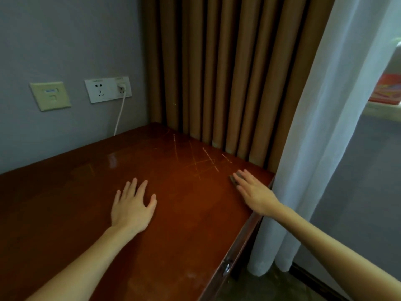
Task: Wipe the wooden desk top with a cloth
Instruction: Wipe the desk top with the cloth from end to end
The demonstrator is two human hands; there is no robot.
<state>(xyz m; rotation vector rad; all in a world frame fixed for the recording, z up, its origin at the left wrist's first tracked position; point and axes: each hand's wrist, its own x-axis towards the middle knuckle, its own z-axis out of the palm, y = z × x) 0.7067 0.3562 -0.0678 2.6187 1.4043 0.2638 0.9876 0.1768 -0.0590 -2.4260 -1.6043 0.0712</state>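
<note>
Both hands lie flat, neither grip closed: left hand [132,208] bare on the wooden worktop [86,203], right hand [253,192] pressing the small dark cloth [232,180] near its far right edge; most looks unwiped.

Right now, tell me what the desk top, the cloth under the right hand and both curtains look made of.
Desk top: reddish wood, glossy varnish; it mirrors light and shows pale scratches.
Cloth under the right hand: dark, matte, probably fabric; mostly hidden.
Brown curtain: thick opaque fabric in heavy folds.
White curtain: thin sheer fabric, light passes through.
</note>
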